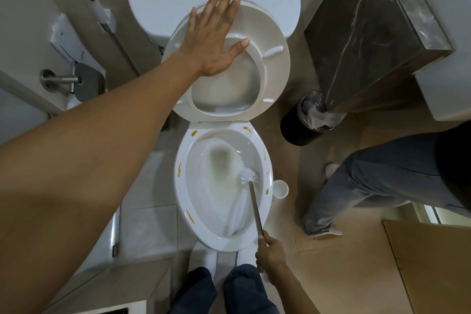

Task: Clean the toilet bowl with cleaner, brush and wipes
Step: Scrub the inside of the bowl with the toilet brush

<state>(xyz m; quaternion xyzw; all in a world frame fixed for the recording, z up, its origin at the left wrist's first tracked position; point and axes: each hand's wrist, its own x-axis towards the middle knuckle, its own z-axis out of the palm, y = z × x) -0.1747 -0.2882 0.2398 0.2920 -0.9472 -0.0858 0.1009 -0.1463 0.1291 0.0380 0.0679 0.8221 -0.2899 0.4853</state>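
Left hand (214,41) flat, fingers spread, pressing raised seat (275,69). Right hand (271,253) grips brush (248,178) handle; head inside toilet bowl (266,201).

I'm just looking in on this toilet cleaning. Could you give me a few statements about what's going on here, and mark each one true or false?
1. The left hand lies flat with straight fingers on the raised white plastic toilet seat. True.
2. The right hand holds a spray bottle. False: it grips the thin metal handle of the white-bristled toilet brush.
3. The brush head is inside the white ceramic toilet bowl. True.
4. The bowl's rim is spotless. False: several orange-yellow smears dot the rim.
5. The small round black bin stands left of the toilet. False: it stands to the right, beside the dark marble-patterned cabinet.
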